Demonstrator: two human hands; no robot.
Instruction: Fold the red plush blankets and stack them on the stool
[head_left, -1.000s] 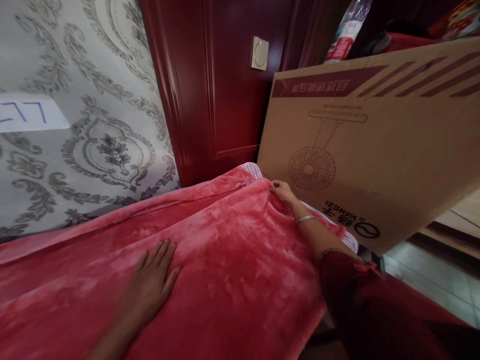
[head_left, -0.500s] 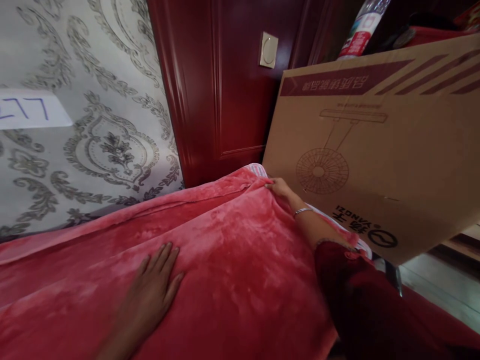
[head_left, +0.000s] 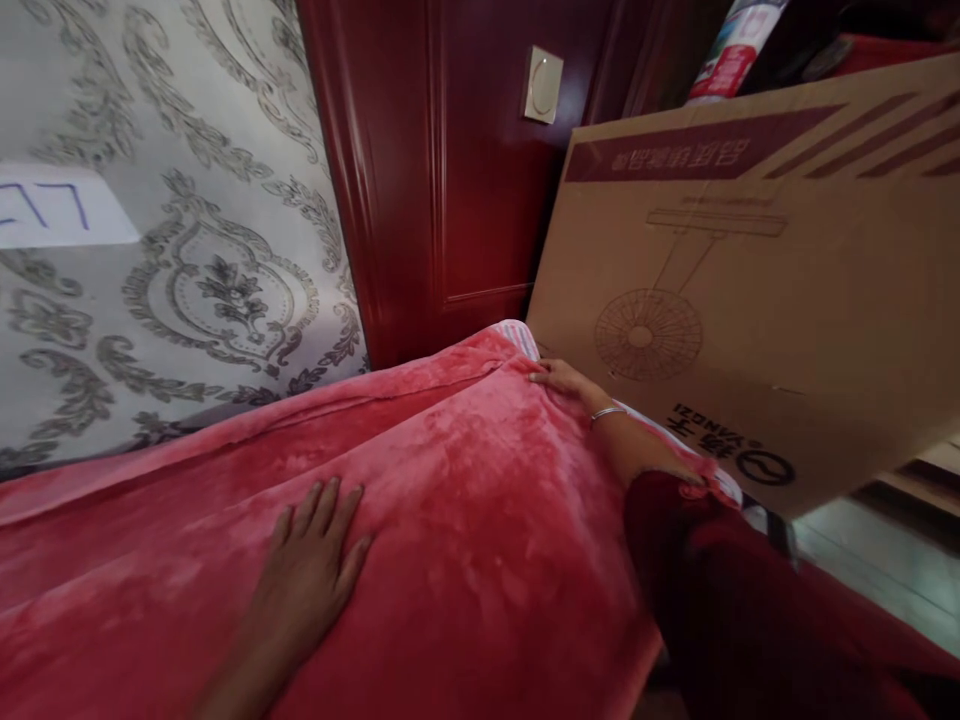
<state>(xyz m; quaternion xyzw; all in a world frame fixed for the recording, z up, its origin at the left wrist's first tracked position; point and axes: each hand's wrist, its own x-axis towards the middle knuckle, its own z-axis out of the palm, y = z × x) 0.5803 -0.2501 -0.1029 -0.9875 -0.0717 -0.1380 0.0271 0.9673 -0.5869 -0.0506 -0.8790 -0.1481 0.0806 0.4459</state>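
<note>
A red fleece blanket [head_left: 465, 520] covers the surface in front of me and runs up to the wall. My left hand [head_left: 311, 565] lies flat on it, palm down, fingers stretched out. My right hand [head_left: 561, 378], with a thin bracelet on the wrist, rests at the blanket's far right corner, fingers curled onto the edge of the cloth. A striped light fabric [head_left: 521, 335] peeks out under that corner.
A large cardboard fan box [head_left: 750, 270] leans close to the right hand. Behind it stand a dark red wooden door [head_left: 465, 180] with a wall switch [head_left: 543, 84] and a plastic bottle [head_left: 731, 50]. Patterned grey wallpaper [head_left: 165, 250] with a paper label [head_left: 52, 205] fills the left.
The view has shifted slightly. My left hand has slid a little over the blanket while staying flat. My right hand stays at the blanket's far corner.
</note>
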